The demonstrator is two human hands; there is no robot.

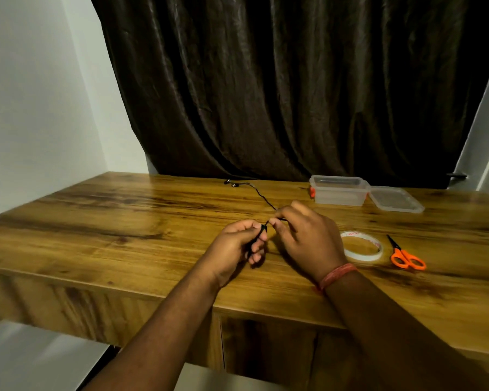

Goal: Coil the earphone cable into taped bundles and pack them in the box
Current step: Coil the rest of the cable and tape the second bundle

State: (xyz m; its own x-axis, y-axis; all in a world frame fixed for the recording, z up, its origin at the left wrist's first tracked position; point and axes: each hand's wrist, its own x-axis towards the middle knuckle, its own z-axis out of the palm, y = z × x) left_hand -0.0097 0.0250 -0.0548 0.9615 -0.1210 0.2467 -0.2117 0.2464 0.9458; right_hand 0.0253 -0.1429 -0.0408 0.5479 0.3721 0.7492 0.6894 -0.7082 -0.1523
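Note:
A thin black earphone cable (261, 196) runs across the wooden table from two earbuds (230, 183) at the back to my hands. My left hand (239, 244) grips a small coiled part of the cable between curled fingers and thumb. Just to its right, my right hand (305, 238) pinches the cable at the fingertips, and the two hands almost touch. A clear plastic box (338, 190) with an orange latch stands open at the back right, its lid (395, 199) lying beside it. A roll of clear tape (363, 246) lies flat right of my right hand.
Orange-handled scissors (405, 256) lie right of the tape roll. The wooden table (124, 221) has its front edge close to me and a cabinet below. A dark curtain (280, 88) hangs behind the table, with white walls on both sides.

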